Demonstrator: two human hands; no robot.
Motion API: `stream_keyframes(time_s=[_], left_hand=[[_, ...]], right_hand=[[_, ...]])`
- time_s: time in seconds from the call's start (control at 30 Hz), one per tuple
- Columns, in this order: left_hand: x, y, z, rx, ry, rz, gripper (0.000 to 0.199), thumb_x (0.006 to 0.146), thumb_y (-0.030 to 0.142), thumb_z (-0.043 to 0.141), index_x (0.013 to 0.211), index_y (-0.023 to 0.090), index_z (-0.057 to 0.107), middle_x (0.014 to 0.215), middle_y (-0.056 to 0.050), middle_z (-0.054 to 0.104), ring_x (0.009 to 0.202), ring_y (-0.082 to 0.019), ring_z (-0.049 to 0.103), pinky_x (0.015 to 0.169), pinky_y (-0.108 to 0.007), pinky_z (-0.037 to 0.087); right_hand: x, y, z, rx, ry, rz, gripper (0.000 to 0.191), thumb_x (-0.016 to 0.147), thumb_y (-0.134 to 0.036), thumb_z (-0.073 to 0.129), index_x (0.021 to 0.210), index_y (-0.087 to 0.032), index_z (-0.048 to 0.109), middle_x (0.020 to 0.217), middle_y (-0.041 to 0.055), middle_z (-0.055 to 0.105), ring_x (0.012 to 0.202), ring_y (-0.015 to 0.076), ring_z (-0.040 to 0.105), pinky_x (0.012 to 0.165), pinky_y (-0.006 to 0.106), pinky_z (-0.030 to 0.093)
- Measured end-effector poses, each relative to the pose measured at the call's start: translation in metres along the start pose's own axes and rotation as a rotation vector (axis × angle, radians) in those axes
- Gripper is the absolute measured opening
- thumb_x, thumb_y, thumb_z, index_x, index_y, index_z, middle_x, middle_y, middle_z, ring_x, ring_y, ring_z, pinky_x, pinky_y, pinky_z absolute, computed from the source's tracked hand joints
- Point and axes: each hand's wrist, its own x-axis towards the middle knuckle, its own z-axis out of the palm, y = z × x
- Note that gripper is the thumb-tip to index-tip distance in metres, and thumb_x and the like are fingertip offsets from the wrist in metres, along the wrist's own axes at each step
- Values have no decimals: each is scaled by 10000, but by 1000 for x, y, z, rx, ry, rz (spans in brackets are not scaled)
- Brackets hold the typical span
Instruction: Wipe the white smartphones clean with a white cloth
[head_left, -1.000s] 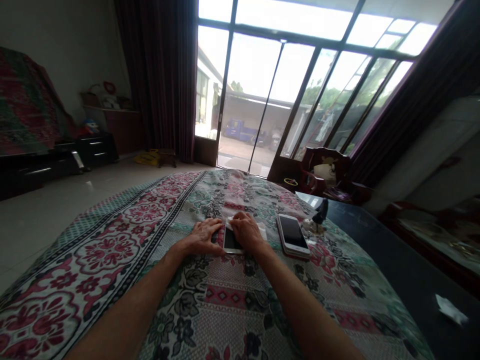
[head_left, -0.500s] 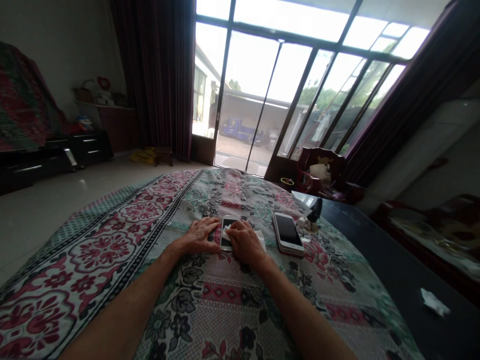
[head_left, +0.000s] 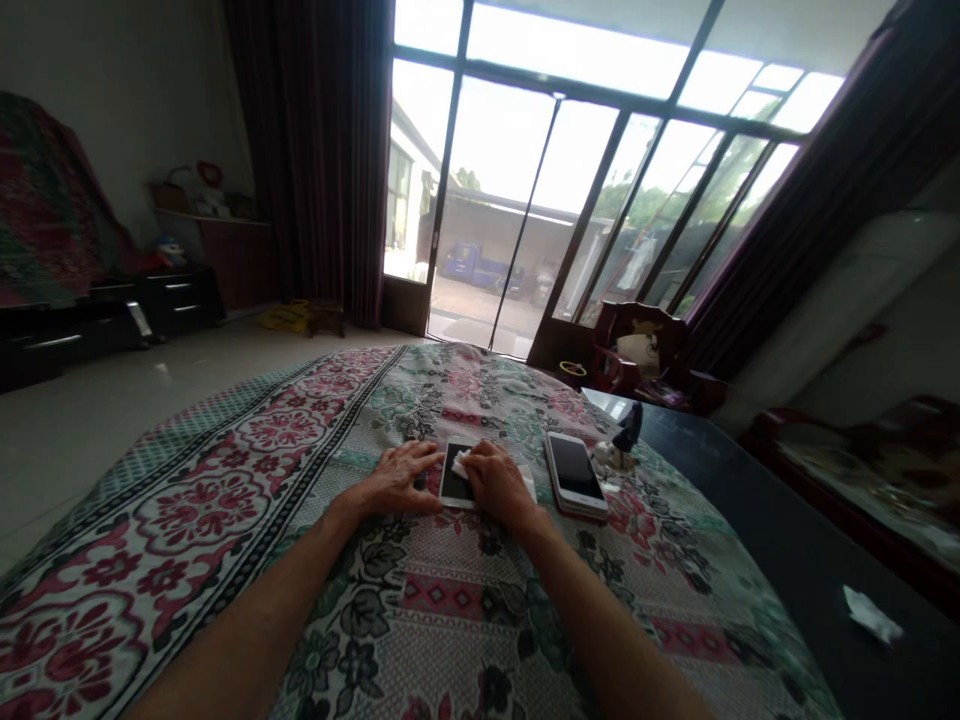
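Observation:
A white-framed smartphone (head_left: 456, 476) lies face up on a floral quilt (head_left: 450, 590), its dark screen showing. My right hand (head_left: 499, 488) presses a small wad of white tissue (head_left: 461, 464) onto the screen's right side. My left hand (head_left: 403, 478) rests flat on the quilt, its fingertips at the phone's left edge. A white cloth or paper (head_left: 529, 482) pokes out under my right hand. To the right lies a second white-framed smartphone (head_left: 575, 476), apart from both hands, in a pinkish case or rim.
A small dark bird figurine (head_left: 626, 428) stands past the second phone. A dark glossy table (head_left: 757, 520) with a crumpled white tissue (head_left: 870, 614) runs along the right. A tiled floor (head_left: 97, 400), cabinets (head_left: 180, 298), a red wooden chair (head_left: 637, 345) and glass doors (head_left: 495, 210) lie beyond.
My right hand has shifted on the phone, showing more of the screen than a second ago. The tissue stays under its fingers. The view has tilted slightly.

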Motion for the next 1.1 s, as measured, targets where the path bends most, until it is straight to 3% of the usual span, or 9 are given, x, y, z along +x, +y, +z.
stream_keyframes(time_s=[0.23,0.37,0.57,0.93,1.1], left_hand=[[0,2,-4,-7,-16,16,821,728,613,653,1435,283,399,1556,-55,290,1430,-323,200,1147,-488,150],[0,1,-3,-22,1,16,837,721,624,658,1438,283,392,1557,-54,288,1431,-327,197,1150,-488,146],[-1,2,-3,-17,2,2,856,725,615,660,1445,242,387,1555,-80,288,1431,-329,195,1152,-467,153],[-2,10,-6,33,1,2,757,734,593,641,1392,265,461,1543,-64,320,1422,-307,234,1143,-450,175],[-4,10,-4,36,0,-10,799,739,590,643,1429,266,406,1552,-63,299,1432,-301,212,1149,-453,167]], right_hand=[[42,12,15,-90,-22,78,282,954,-217,452,916,-222,731,972,56,637,930,170,540,869,266,358],[50,10,19,-107,-34,93,288,957,-227,438,934,-227,725,992,56,635,924,184,526,839,278,361],[26,-1,12,-63,-34,-4,280,966,-222,433,954,-225,712,1031,55,617,979,182,492,869,271,355],[-31,-33,-8,-25,-64,-109,228,949,-204,460,983,-248,681,1050,45,612,955,180,498,846,276,396],[-38,-30,-11,15,-63,-113,244,945,-181,462,1006,-249,688,1039,34,626,966,174,510,855,263,401]])
